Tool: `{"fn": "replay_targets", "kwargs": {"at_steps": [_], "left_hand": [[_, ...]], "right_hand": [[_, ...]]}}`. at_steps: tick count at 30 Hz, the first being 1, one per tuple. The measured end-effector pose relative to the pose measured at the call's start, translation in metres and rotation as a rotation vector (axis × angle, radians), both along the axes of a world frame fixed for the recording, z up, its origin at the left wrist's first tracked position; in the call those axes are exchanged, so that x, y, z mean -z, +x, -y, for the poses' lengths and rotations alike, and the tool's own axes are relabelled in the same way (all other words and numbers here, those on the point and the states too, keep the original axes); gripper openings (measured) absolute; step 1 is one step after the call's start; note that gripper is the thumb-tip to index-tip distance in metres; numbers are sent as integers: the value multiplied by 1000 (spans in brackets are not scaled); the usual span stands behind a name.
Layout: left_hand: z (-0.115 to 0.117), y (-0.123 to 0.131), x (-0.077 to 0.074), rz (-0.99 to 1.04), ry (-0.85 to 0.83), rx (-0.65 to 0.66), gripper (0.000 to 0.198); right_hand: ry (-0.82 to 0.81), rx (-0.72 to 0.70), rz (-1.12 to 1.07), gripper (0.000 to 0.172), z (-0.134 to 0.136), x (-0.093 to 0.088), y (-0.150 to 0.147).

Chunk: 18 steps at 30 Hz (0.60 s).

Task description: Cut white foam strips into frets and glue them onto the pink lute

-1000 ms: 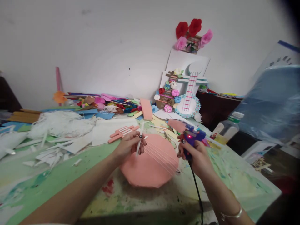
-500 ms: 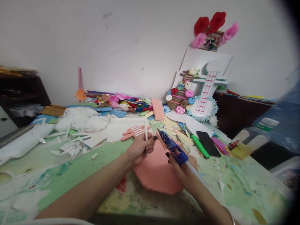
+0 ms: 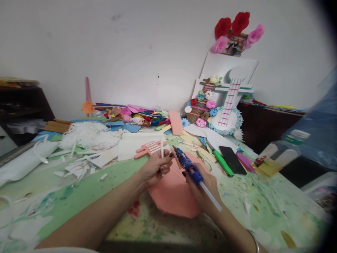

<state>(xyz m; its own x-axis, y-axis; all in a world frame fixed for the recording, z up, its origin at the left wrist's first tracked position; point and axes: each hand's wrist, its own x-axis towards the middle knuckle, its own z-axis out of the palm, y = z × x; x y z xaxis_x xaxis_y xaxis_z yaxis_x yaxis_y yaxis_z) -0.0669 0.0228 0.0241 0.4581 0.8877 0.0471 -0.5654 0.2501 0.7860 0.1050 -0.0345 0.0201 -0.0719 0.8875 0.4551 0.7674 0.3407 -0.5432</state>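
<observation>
Upright between the fingertips of my left hand [image 3: 155, 168] is a thin white paper strip [image 3: 162, 146]. My right hand [image 3: 204, 186] is wrapped round a blue glue gun [image 3: 188, 165], its nozzle pointing up and left, near the strip; a clear glue stick [image 3: 212, 196] juts from its back. Beneath both hands lies a salmon-pink guitar-shaped piece [image 3: 173, 196], with white lines across its body. Its neck is partly hidden by my hands. Beyond my left hand shows its pink head [image 3: 151, 147] with white bars.
White paper scraps [image 3: 81, 163] and a heap of shredded strips [image 3: 88, 135] cover the left. To the right lie a green cutter knife [image 3: 223, 163], a black phone [image 3: 232, 160] and a plastic bottle [image 3: 281, 151]. Finished paper guitars [image 3: 226, 116] lean on the wall.
The glue gun has tilted, and its glue stick now shows more fully below my right hand. My left hand still pinches the white strip. The whole view has shifted slightly.
</observation>
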Motion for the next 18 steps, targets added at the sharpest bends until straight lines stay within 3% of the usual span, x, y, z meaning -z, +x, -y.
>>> {"fn": "replay_targets", "kwargs": {"at_steps": [10, 14, 18], "left_hand": [[0, 0, 2, -18, -14, 35, 40], [-2, -1, 1, -26, -15, -19, 43], [-6, -10, -12, -86, 62, -113, 45]], "right_hand": [[6, -5, 56, 19, -2, 7, 1], [13, 49, 18, 17, -1, 3, -1], [29, 49, -146, 22, -5, 0, 6]]}}
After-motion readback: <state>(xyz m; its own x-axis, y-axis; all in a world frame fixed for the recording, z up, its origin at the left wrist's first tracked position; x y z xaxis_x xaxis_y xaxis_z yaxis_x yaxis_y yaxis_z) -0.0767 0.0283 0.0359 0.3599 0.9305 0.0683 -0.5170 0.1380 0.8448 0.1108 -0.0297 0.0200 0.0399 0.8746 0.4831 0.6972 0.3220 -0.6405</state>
